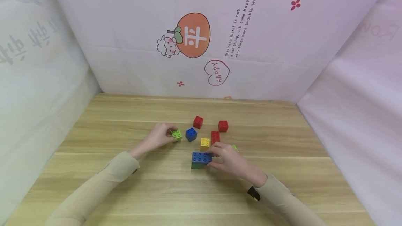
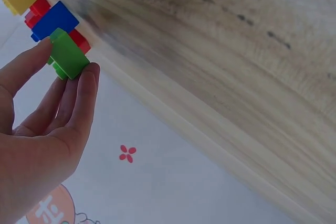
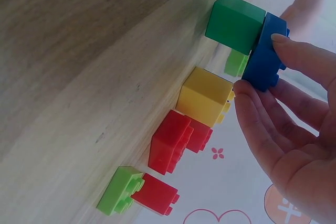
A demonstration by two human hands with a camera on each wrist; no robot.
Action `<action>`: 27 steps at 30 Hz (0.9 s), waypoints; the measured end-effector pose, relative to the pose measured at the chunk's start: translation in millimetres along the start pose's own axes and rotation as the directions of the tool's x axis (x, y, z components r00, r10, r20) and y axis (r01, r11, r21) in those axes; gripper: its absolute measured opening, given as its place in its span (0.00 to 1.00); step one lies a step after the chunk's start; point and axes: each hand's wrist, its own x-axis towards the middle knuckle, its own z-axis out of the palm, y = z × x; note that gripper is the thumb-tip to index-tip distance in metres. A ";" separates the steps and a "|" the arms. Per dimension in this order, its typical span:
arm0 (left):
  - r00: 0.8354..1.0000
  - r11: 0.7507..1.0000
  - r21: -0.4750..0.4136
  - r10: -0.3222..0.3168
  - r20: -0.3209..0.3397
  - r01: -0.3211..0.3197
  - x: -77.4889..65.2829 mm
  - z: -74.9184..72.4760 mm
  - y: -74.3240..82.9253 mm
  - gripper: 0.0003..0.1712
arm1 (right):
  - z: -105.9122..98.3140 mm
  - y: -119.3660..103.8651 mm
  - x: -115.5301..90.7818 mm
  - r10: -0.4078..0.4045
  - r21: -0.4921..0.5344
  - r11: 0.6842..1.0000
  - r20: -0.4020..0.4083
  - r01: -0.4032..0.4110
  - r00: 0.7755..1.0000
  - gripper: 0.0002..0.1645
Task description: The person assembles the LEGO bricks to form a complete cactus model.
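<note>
My left hand pinches a small light green brick between thumb and fingertips, left of a small blue brick. In the left wrist view that green brick is tilted, its studs toward the palm side. My right hand holds the right end of a long blue brick, thumb on one side and fingers on the other. Beneath the blue brick sits a dark green brick, under its left part, so the gripped end overhangs. A yellow brick stands just behind this pair.
Red bricks stand farther back, one at centre, one at right and one behind the yellow brick. Another light green brick is partly behind my right hand in the head view. Printed white cloth walls the wooden table.
</note>
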 end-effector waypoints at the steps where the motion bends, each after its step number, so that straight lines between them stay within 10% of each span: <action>1: 1.000 1.000 -0.002 0.007 -0.001 -0.007 -0.7 -0.5 1.1 0.16 | -0.3 -0.1 -0.1 0.000 0.001 1.000 0.001 0.000 1.000 0.21; 27: 0.990 0.988 0.066 0.138 0.020 -0.139 -25.6 -8.7 41.9 0.18 | -0.4 0.3 0.5 0.000 -0.006 1.000 -0.003 0.000 1.000 0.21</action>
